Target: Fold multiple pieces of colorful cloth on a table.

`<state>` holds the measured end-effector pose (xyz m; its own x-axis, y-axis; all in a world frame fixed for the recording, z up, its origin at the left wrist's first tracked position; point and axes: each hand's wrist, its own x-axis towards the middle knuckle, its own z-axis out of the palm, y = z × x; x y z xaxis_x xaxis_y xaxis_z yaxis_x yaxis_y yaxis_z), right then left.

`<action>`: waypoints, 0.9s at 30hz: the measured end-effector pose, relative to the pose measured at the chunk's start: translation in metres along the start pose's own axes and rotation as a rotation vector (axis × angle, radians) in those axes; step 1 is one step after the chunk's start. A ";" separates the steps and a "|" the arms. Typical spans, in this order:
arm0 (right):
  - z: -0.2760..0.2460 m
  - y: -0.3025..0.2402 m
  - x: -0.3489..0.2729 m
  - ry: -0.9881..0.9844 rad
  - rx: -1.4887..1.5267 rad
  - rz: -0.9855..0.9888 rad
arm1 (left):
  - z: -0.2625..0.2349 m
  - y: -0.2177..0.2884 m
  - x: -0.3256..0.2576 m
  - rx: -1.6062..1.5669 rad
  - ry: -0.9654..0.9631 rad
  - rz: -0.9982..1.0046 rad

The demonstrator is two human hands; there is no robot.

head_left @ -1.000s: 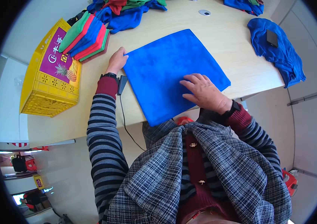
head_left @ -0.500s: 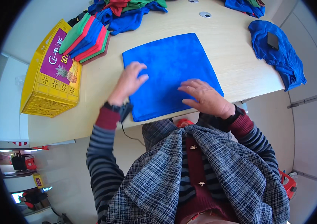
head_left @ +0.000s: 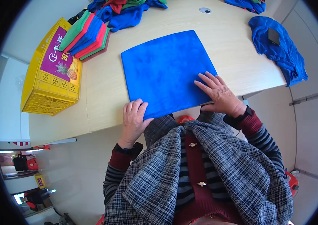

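Observation:
A blue cloth (head_left: pixel 166 71) lies spread flat on the table in front of me, roughly square, with its near edge along the table's front edge. At its near left corner rests my left hand (head_left: pixel 133 117), fingers laid on the cloth and thumb out by the near edge. My right hand (head_left: pixel 221 94) is at the near right corner with fingers spread over the cloth; its thumb sits just below the near edge. Neither hand closes around the cloth.
To the left, a yellow plastic crate (head_left: pixel 50 90) stands beside a stack of folded cloths (head_left: pixel 87 35) in several colours. Loose cloths (head_left: pixel 129 17) are heaped at the back. At right, a dark phone (head_left: pixel 273 36) lies on a crumpled blue cloth (head_left: pixel 279 56) that hangs over the table (head_left: pixel 102 90).
My left hand has come down from above the cloth's left side to its near left corner. The right hand has shifted right and lies at the near right corner.

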<state>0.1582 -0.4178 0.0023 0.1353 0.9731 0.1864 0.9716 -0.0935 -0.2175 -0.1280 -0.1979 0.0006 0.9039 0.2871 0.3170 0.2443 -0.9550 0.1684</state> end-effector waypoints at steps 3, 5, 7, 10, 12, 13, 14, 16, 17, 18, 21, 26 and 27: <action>0.015 0.005 -0.010 0.046 0.009 0.009 | 0.004 -0.002 -0.013 -0.009 0.054 0.060; 0.018 0.007 -0.017 0.070 0.015 0.007 | 0.006 -0.003 -0.020 -0.011 0.063 0.074; 0.018 0.009 -0.027 0.064 0.040 -0.001 | 0.008 -0.004 -0.027 -0.009 0.086 0.105; 0.017 0.009 -0.034 0.084 0.059 -0.015 | 0.005 -0.001 -0.035 0.004 0.104 0.100; 0.016 0.009 -0.038 0.126 0.071 -0.037 | 0.002 -0.001 -0.040 0.009 0.114 0.097; 0.015 0.009 -0.038 0.124 0.073 -0.038 | -0.002 0.000 -0.041 -0.001 0.121 0.086; 0.011 0.008 -0.038 0.138 0.132 -0.040 | -0.008 0.002 -0.042 -0.010 0.128 0.075; -0.002 0.007 -0.036 0.161 0.241 -0.039 | -0.017 0.001 -0.040 -0.029 0.137 0.062; -0.013 0.007 -0.033 0.156 0.239 -0.038 | -0.023 0.000 -0.039 -0.119 0.156 0.022; -0.026 0.007 -0.028 0.039 0.358 0.040 | -0.029 -0.003 -0.039 -0.206 0.176 -0.020; -0.057 0.016 -0.008 -0.195 0.585 0.202 | -0.047 -0.010 -0.025 -0.369 0.178 -0.153; -0.076 0.057 0.072 -0.151 0.661 0.302 | -0.044 -0.060 0.035 -0.563 0.197 -0.465; -0.070 0.069 0.090 -0.096 0.612 0.309 | -0.034 -0.076 0.052 -0.655 0.188 -0.533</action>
<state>0.2507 -0.3518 0.0710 0.3428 0.9381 -0.0506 0.6030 -0.2609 -0.7539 -0.1113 -0.1074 0.0365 0.6393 0.7471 0.1822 0.3151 -0.4706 0.8242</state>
